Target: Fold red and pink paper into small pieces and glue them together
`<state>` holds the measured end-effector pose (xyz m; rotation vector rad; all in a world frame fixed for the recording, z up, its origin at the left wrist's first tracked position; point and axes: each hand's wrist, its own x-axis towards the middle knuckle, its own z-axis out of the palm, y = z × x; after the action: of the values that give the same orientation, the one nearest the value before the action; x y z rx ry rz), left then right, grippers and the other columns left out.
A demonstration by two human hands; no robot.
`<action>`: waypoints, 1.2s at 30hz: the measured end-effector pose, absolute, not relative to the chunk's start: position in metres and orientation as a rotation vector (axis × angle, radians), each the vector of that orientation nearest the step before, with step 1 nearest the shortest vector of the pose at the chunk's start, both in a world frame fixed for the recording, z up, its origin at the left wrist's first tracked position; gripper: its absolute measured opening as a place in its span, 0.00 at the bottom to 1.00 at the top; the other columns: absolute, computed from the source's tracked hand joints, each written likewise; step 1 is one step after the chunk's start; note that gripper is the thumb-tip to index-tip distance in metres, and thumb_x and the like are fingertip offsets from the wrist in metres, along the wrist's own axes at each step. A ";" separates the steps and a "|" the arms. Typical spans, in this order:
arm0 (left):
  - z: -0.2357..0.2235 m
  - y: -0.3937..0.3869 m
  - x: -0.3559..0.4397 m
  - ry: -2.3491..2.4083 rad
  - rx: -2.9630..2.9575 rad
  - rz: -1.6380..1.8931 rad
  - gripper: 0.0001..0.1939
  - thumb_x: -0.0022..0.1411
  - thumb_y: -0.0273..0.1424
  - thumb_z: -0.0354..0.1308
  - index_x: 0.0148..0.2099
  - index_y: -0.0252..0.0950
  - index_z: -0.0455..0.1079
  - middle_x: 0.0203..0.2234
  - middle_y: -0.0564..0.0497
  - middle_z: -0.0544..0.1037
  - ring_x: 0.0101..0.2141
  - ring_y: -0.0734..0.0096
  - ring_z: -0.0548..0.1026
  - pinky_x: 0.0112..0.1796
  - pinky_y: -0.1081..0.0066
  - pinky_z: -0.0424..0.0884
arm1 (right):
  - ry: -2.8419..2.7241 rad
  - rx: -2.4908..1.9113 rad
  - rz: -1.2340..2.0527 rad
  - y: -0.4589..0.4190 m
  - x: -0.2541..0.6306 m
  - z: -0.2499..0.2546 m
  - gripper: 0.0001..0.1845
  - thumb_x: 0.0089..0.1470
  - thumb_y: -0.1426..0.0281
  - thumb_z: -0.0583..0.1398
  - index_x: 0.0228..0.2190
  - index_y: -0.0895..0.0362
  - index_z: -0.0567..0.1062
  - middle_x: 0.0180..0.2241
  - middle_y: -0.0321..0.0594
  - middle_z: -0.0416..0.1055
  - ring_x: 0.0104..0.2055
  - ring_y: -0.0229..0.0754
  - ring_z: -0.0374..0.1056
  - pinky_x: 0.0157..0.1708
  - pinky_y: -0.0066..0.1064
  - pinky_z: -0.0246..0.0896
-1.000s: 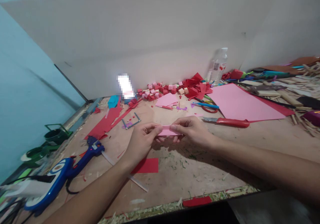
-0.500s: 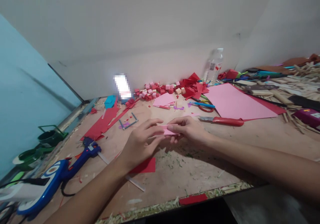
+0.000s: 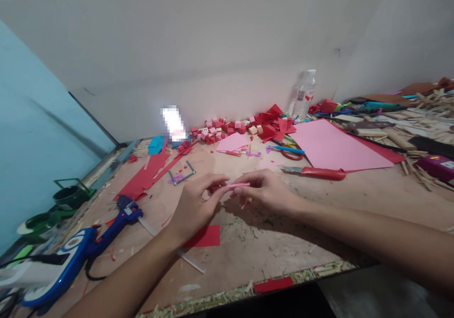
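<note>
Between both hands, above the middle of the board, is a small piece of pink paper [image 3: 238, 185], seen nearly edge-on as a thin strip. My left hand [image 3: 200, 204] pinches its left end between thumb and fingers. On its right end, my right hand [image 3: 264, 192] grips with thumb and fingertips. Part of the paper is hidden by the fingers. Under my left wrist lies a red paper piece [image 3: 207, 236]. Beyond the hands are a red-handled knife [image 3: 322, 172] and cut pink paper pieces [image 3: 232, 142].
A blue glue gun [image 3: 124, 216] with a glue stick lies left. Small pink and red cubes [image 3: 213, 131] line the back, near a glowing phone [image 3: 173, 123]. Back right are a bottle [image 3: 303, 98], pink sheets [image 3: 340, 143], scissors [image 3: 292, 154] and wood scraps [image 3: 393, 133].
The pink paper has turned from showing its flat face to showing a thin edge. The fingers of both hands have shifted their hold on it.
</note>
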<state>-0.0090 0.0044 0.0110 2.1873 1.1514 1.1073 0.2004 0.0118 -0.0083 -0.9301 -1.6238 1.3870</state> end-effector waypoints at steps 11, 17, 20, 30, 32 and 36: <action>0.013 0.006 -0.009 1.115 2.205 0.856 0.17 0.70 0.37 0.56 0.33 0.37 0.81 0.23 0.52 0.80 0.25 0.70 0.73 0.31 0.72 0.65 | -1.645 -0.974 1.382 0.013 0.201 -0.010 0.18 0.58 0.56 0.66 0.34 0.60 0.84 0.30 0.44 0.81 0.28 0.39 0.74 0.29 0.30 0.70; 0.009 0.006 -0.007 1.140 2.087 0.836 0.19 0.70 0.39 0.56 0.30 0.37 0.78 0.21 0.53 0.77 0.23 0.72 0.72 0.28 0.74 0.65 | -1.654 -0.928 1.431 0.013 0.201 -0.011 0.21 0.58 0.53 0.66 0.33 0.60 0.83 0.29 0.43 0.81 0.29 0.41 0.77 0.31 0.31 0.72; 0.006 0.007 -0.007 1.143 1.899 0.865 0.18 0.69 0.39 0.57 0.29 0.36 0.76 0.20 0.53 0.74 0.21 0.72 0.71 0.24 0.74 0.65 | -1.658 -0.935 1.451 0.012 0.201 -0.009 0.20 0.58 0.54 0.66 0.33 0.61 0.83 0.27 0.44 0.81 0.28 0.42 0.78 0.30 0.31 0.72; 0.006 0.007 -0.003 1.201 1.861 0.969 0.16 0.68 0.39 0.59 0.30 0.36 0.76 0.19 0.55 0.72 0.19 0.73 0.70 0.21 0.75 0.65 | -1.596 -0.947 1.420 0.015 0.202 -0.007 0.17 0.57 0.58 0.68 0.29 0.60 0.81 0.27 0.42 0.80 0.27 0.40 0.77 0.30 0.30 0.73; 0.004 0.009 -0.005 1.204 1.873 0.964 0.16 0.68 0.40 0.59 0.32 0.36 0.78 0.20 0.54 0.74 0.20 0.72 0.71 0.23 0.74 0.66 | -1.506 -0.942 1.528 0.018 0.202 -0.008 0.17 0.57 0.57 0.68 0.30 0.60 0.81 0.28 0.43 0.80 0.26 0.38 0.76 0.29 0.29 0.72; 0.002 0.012 -0.008 1.182 1.872 1.008 0.14 0.66 0.41 0.62 0.38 0.36 0.81 0.27 0.50 0.81 0.27 0.68 0.76 0.28 0.73 0.70 | -1.305 -0.899 1.708 0.023 0.202 -0.014 0.21 0.54 0.55 0.70 0.32 0.62 0.81 0.31 0.46 0.81 0.26 0.38 0.75 0.28 0.28 0.71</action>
<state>-0.0082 0.0118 0.0024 1.8722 1.1825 1.0081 0.2020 0.0232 -0.0144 -0.8988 -1.3052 1.7081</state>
